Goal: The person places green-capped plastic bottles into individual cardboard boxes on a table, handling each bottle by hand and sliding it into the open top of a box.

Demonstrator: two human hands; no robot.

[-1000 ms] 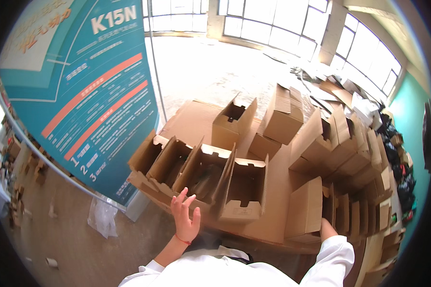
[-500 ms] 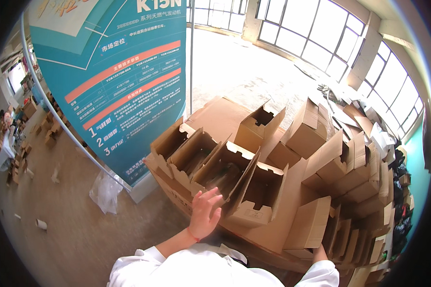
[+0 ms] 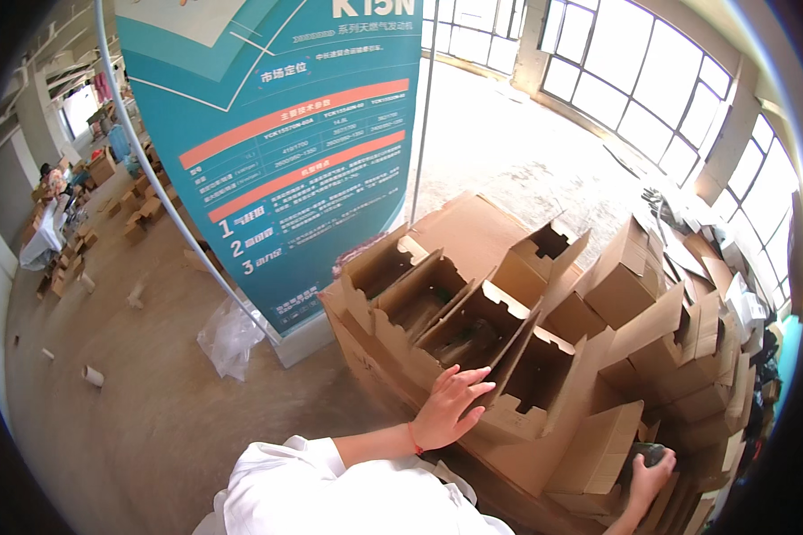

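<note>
My left hand [image 3: 451, 412] is open, fingers apart, at the near edge of an open cardboard box [image 3: 500, 308]. Something glassy and dark, its kind unclear, lies inside that box. To its right stands another open carton [image 3: 544, 361] with a dark interior. Over at the lower right, my right hand [image 3: 653, 477] is closed around a dark, rounded object [image 3: 649, 453]; most of it is hidden by my fingers and the box. Beside this hand is a tilted carton [image 3: 598, 450] with a raised flap.
Two more open boxes [image 3: 424, 294] stand at the left of the row, on a large cardboard surface [image 3: 464, 223]. Cartons [image 3: 700, 357] crowd the right side. A teal banner stand [image 3: 303, 196] rises at the far left, with a clear plastic bag [image 3: 230, 341] at its foot.
My right hand has come up from behind the tilted carton, and a dark object now shows in it. My left hand stays by the box edge. The whole view has shifted.
</note>
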